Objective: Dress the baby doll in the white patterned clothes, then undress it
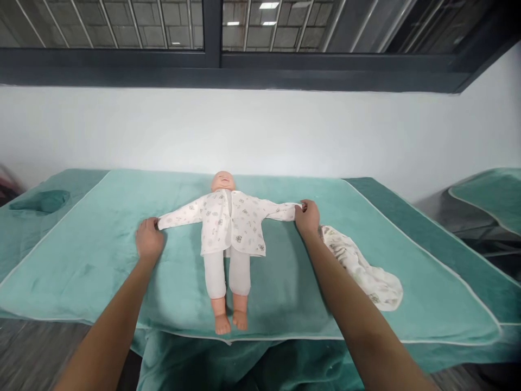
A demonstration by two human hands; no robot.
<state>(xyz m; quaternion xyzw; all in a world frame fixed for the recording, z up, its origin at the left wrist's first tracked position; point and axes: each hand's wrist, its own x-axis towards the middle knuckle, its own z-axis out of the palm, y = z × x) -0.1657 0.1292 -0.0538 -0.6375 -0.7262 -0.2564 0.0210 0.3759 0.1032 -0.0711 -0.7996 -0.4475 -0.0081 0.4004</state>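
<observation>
- The doll (pixel 222 182) lies face up a little left of the middle of the mat (pixel 101 266), head toward the far edge by the wall (pixel 163 130), feet just inside the near edge.
- The left hand (pixel 149 239) appears to pinch the end of the left sleeve (pixel 182 215); the right hand (pixel 307 217) pinches the end of the right sleeve (pixel 280 210).
- Both sleeves stretch out sideways from the jacket (pixel 215 228); an even, light pull on each should keep it square over the chest.
- The left sleeve slopes down toward the near edge more than the right; raising that end slightly would probably level the pair.
- The front panels part at the neck; best keep the opening centred, since a harder pull on one side could drag it off line.
- Whether the doll's arms fill the sleeves cannot be told, so gentle tension seems wiser than tugging.
- The hem lies over the trousers (pixel 240 271); smoothing it flat may help.
- Keep the right forearm clear of the crumpled cloth (pixel 370 274), toward the near right corner.
</observation>
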